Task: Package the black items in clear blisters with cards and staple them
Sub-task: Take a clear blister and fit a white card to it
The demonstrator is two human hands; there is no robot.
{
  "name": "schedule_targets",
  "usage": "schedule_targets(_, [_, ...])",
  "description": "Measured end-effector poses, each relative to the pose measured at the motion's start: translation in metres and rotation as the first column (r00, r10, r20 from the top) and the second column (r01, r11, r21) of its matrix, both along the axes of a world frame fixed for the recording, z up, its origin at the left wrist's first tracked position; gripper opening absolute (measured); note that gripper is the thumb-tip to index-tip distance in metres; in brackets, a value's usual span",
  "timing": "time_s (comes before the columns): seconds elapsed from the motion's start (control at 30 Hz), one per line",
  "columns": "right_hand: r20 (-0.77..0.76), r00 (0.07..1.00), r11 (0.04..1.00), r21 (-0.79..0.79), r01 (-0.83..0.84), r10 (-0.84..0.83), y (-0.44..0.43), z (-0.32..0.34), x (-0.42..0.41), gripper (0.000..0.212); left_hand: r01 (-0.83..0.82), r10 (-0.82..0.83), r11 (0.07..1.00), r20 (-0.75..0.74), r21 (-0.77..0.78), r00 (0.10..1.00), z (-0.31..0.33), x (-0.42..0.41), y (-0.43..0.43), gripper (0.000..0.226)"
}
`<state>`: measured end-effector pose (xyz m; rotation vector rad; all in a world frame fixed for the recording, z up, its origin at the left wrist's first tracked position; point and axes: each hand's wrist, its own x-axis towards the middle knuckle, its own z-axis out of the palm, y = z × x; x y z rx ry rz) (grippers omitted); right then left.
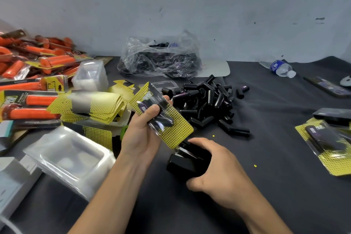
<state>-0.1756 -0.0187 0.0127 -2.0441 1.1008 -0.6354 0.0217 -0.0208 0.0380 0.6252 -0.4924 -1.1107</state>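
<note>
Up off the bench (275, 195), just left of centre and over the dark cloth: the blister pack (176, 132). Long axis slanted from upper left, the far end, down to lower right, the near end. Yellow dotted card behind, clear blister in front, black item (165, 121) inside and lying along the same slant. Lower right corner of the card poked into the mouth of the black stapler (187, 161), touching it.

Left hand (142, 137) closed round the pack from below, thumb pressed across the front of the blister, fingertips showing past the far edge. Right hand (216, 169) curled over the stapler, fingers on top, thumb down its near side.

Just beyond the hands, a loose pile of black items (209, 104) on the cloth, pointing every way. Behind that, against the wall, a crumpled clear plastic bag (159, 59) with more dark pieces inside. To the left, a fanned stack of yellow cards (98, 104), nested clear blisters (70, 154) near the bench edge, and a heap of orange-handled packs (38, 59) farther back. At the right edge, finished packs (330, 144) lying flat, partly cut off by the frame. Far right, near the wall, a water bottle (282, 68) on its side.
</note>
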Motion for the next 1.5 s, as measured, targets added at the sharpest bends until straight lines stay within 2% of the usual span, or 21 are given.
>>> schedule_targets(0.13, [-0.058,0.998,1.0,0.005,-0.008,0.008,0.005,0.0,0.002,0.076,0.022,-0.022,1.0,-0.026,0.006,0.999,-0.004,0.002,-0.002,0.052])
schedule_targets(0.27, [-0.005,1.0,0.997,0.067,-0.022,0.023,0.001,0.007,-0.008,0.07,0.077,-0.078,0.996,-0.028,-0.037,0.997,-0.007,0.012,-0.002,0.033])
schedule_targets(0.4, [0.118,0.992,0.986,0.153,-0.068,0.05,0.002,0.012,-0.009,0.07,0.154,-0.157,0.984,-0.036,-0.087,0.987,-0.004,0.009,0.0,0.051])
schedule_targets(0.53, [0.174,0.984,0.987,0.148,-0.063,0.037,0.005,0.008,-0.002,0.069,0.174,-0.173,0.983,0.011,-0.063,0.985,0.0,0.004,0.004,0.061])
schedule_targets(0.63, [0.188,0.982,0.988,0.147,-0.053,0.025,0.004,0.007,-0.001,0.065,0.185,-0.185,0.983,0.064,0.005,0.981,0.0,0.0,0.005,0.053])
schedule_targets(0.83, [0.224,0.974,0.982,0.189,-0.026,-0.017,0.003,0.005,-0.001,0.062,0.193,-0.197,0.98,0.127,0.046,0.972,0.001,-0.005,0.007,0.059])
schedule_targets(0.9, [0.231,0.973,0.978,0.206,-0.025,-0.024,0.003,0.005,-0.001,0.062,0.197,-0.202,0.979,0.124,0.052,0.972,0.001,-0.005,0.007,0.055])
schedule_targets(1.1, [0.243,0.969,0.972,0.234,-0.013,-0.046,0.003,0.004,0.0,0.061,0.193,-0.196,0.981,0.104,0.037,0.975,0.004,-0.006,0.007,0.065])
schedule_targets(1.3, [0.242,0.967,0.967,0.255,0.012,-0.076,0.003,0.005,0.001,0.062,0.179,-0.179,0.984,0.099,0.011,0.979,0.004,-0.009,0.007,0.056])
schedule_targets(1.5, [0.237,0.968,0.967,0.254,0.019,-0.081,0.003,0.006,0.003,0.062,0.179,-0.179,0.984,0.076,0.002,0.981,0.005,-0.009,0.008,0.063])
